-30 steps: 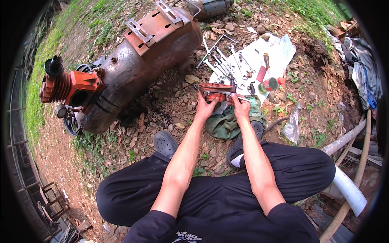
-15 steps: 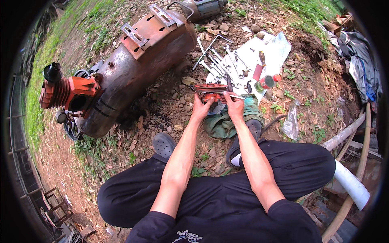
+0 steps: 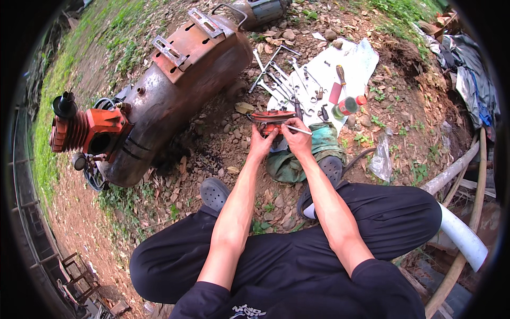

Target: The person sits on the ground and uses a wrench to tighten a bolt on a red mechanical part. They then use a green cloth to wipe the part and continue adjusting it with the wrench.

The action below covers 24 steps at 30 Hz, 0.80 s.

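Over the ground between my feet I hold a red-orange machine part (image 3: pixel 272 115) with a wheel-like rim, grooved and dark along its edge. My left hand (image 3: pixel 261 142) grips its near left side, the thumb up against it. My right hand (image 3: pixel 297 142) is closed on a slim pale rod-shaped tool (image 3: pixel 301 129) at the part's right side. One end of this tool sticks out past my fingers to the right; the other is hidden at the part. Just below and right lies a crumpled green cloth (image 3: pixel 322 143).
A white sheet (image 3: pixel 357 58) beyond my hands carries several wrenches (image 3: pixel 280 80), a screwdriver (image 3: pixel 340 74) and a red-capped bottle (image 3: pixel 347 107). To the left lies a rusty tank (image 3: pixel 175 90) with an orange finned compressor head (image 3: pixel 98 127). Poles (image 3: pixel 451 173) stand at the right.
My right hand has shifted left and turned, so the pale tool's free end now shows more and sits further left. My left hand keeps its hold on the machine part.
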Tool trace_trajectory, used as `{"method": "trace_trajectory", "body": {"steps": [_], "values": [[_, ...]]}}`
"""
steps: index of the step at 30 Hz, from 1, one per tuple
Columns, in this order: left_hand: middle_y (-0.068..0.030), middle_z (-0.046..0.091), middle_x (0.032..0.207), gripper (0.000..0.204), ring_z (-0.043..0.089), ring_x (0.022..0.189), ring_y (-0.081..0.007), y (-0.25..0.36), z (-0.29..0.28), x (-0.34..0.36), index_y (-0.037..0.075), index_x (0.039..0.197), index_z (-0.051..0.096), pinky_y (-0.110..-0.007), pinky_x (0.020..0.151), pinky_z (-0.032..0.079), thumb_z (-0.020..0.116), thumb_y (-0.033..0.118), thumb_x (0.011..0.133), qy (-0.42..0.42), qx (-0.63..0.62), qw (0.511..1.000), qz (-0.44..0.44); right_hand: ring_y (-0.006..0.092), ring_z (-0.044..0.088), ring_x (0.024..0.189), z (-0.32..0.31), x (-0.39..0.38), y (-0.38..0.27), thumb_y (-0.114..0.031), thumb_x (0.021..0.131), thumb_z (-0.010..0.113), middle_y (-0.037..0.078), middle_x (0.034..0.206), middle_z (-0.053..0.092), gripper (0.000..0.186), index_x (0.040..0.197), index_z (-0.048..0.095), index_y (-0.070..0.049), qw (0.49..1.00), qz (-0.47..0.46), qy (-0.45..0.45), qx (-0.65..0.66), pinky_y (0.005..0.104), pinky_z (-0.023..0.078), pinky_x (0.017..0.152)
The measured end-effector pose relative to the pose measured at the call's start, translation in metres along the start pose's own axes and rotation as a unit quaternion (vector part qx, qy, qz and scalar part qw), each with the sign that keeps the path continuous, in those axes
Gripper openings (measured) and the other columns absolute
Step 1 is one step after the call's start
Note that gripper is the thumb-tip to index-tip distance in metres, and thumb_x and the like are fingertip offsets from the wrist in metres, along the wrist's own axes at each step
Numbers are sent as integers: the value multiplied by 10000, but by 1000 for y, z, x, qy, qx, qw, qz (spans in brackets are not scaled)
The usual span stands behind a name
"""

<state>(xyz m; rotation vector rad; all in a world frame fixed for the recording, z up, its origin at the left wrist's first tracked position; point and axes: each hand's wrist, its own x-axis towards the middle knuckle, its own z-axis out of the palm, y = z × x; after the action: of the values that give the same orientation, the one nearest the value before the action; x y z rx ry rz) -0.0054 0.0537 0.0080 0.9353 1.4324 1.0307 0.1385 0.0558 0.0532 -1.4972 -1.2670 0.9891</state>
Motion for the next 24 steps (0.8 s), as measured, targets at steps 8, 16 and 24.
{"method": "trace_trajectory", "body": {"steps": [8, 16, 24], "values": [[-266, 490, 1358, 944, 569, 1169, -291, -1, 2, 1, -10, 1493, 162, -393, 981, 474, 782, 232, 824, 8, -9, 1000, 2, 92, 598, 682, 4, 16, 38, -114, 805, 745, 53, 770, 671, 211, 881, 587, 2, 988, 116, 83, 52, 236, 460, 615], [-276, 513, 1348, 850, 552, 1228, -305, 5, -5, 3, -12, 1505, 201, -379, 1001, 464, 714, 252, 880, 0, -17, 999, -44, 56, 536, 673, -5, 6, 40, -77, 850, 718, 1, 758, 606, 171, 887, 558, -30, 976, 102, 78, 179, 215, 411, 591], [-292, 505, 1312, 945, 523, 1220, -403, 11, 33, -24, -86, 1386, 342, -455, 1042, 404, 766, 473, 753, 148, 256, 954, 45, 81, 582, 647, 7, 15, 27, -127, 827, 709, 50, 707, 653, 164, 830, 596, -9, 988, 70, 79, 113, 263, 465, 577]]}}
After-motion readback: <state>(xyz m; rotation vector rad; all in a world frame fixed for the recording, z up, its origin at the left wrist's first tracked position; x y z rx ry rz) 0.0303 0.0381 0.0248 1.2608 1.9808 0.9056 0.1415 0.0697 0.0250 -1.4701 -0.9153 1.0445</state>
